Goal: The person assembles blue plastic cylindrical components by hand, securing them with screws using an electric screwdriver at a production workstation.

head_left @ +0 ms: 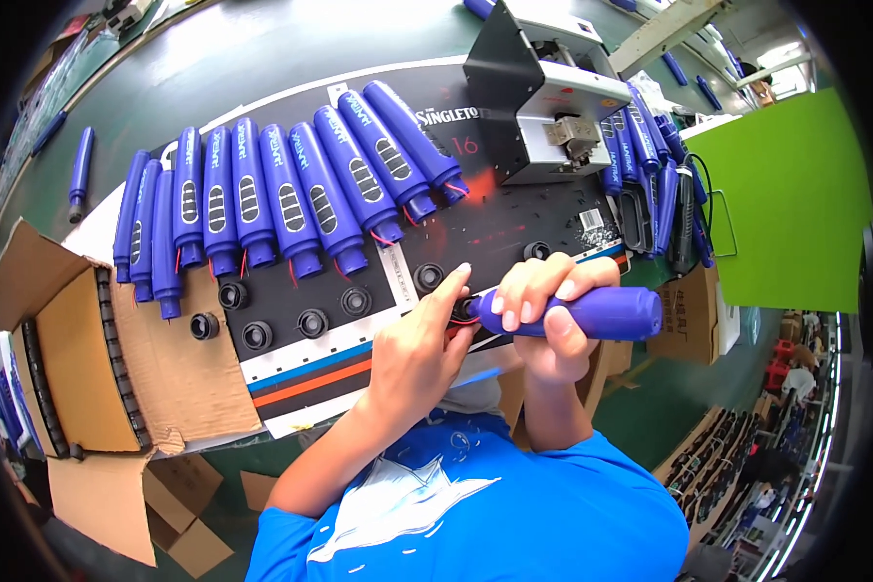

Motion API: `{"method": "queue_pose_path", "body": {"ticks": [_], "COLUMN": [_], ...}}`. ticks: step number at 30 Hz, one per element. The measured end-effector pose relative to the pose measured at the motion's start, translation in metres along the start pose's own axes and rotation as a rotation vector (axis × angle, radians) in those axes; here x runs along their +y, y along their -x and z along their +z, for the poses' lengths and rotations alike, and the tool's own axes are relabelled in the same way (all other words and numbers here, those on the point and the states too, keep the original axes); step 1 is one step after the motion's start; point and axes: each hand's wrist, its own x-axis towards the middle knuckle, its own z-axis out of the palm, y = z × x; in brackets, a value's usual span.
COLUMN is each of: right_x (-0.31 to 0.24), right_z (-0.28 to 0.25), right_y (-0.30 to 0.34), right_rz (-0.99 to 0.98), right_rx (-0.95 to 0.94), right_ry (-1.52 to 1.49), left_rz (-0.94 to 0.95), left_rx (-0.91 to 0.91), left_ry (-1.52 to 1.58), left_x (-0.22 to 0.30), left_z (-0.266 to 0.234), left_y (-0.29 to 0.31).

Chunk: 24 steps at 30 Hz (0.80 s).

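My right hand (550, 315) is wrapped round a purple-blue plastic tube (619, 313), which lies sideways with its narrow end toward my left hand. At that end, my left hand (412, 351) pinches a small black cap (465, 310) between thumb and fingers. A bit of red wire shows beside the cap; the fingers partly hide the joint, so I cannot tell whether the cap is seated. Ahead lies a fanned row of similar purple-blue tubes (298, 199), several with red wires at their near ends. Nearest my left hand are loose black ring caps (356, 302).
A white machine (567, 121) with a black guard plate (501, 78) stands behind my hands. Beside it are piled tubes (640, 145) and a green panel (776, 204). An open cardboard box (78, 359) sits at left. A printed black mat (514, 228) covers the table.
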Motion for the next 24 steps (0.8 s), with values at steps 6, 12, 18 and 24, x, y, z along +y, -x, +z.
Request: {"method": "queue_pose_path", "body": {"ticks": [6,12,18,24], "right_x": [0.012,0.002,-0.038,0.020], "right_z": [0.000,0.012,0.026,0.005], "right_y": [0.002,-0.005,-0.026,-0.006], "right_rz": [0.023,0.079,-0.130,0.068], "right_rx": [-0.140,-0.202,-0.548,-0.219], "right_ry": [0.085,0.187,0.629,0.267], "left_rz": [-0.016,0.036,0.145,-0.101], "left_rx": [0.046,0.099,0.088,0.005], "left_ry": [0.005,0.031,0.084,0.027], "left_x": [-0.003,0.004,0.034,0.016], "left_z": [0.004,0.000,-0.030,-0.034], "left_y": [0.003,0.004,0.007,0.013]}}
